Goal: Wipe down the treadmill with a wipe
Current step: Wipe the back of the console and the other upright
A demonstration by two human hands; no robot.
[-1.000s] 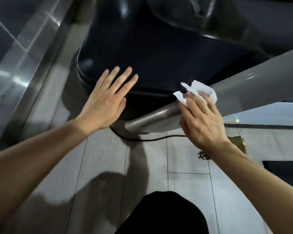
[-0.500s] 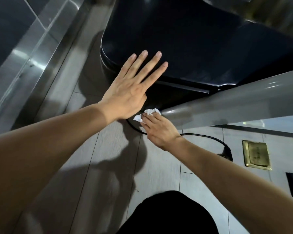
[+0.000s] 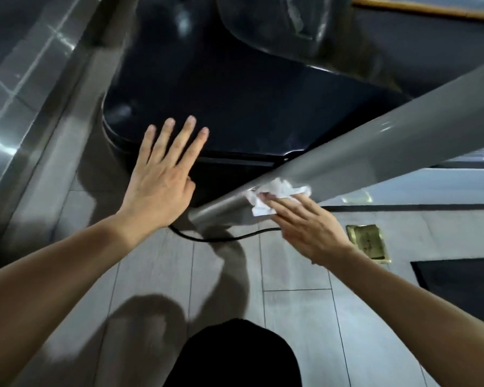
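The treadmill's dark hood (image 3: 249, 107) is filling the far middle of my view, and its grey upright (image 3: 375, 152) is slanting down from the far right toward the floor (image 3: 291, 317). My left hand (image 3: 162, 180) is hovering flat, fingers straight and spread, over the hood's near edge. My right hand (image 3: 308, 227) is pressing the crumpled white wipe (image 3: 274, 194) against the upright's lower end, fingers fairly straight. A black cable (image 3: 207, 238) is lying just below.

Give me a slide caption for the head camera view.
Right hand presses a wipe against the treadmill's grey post.
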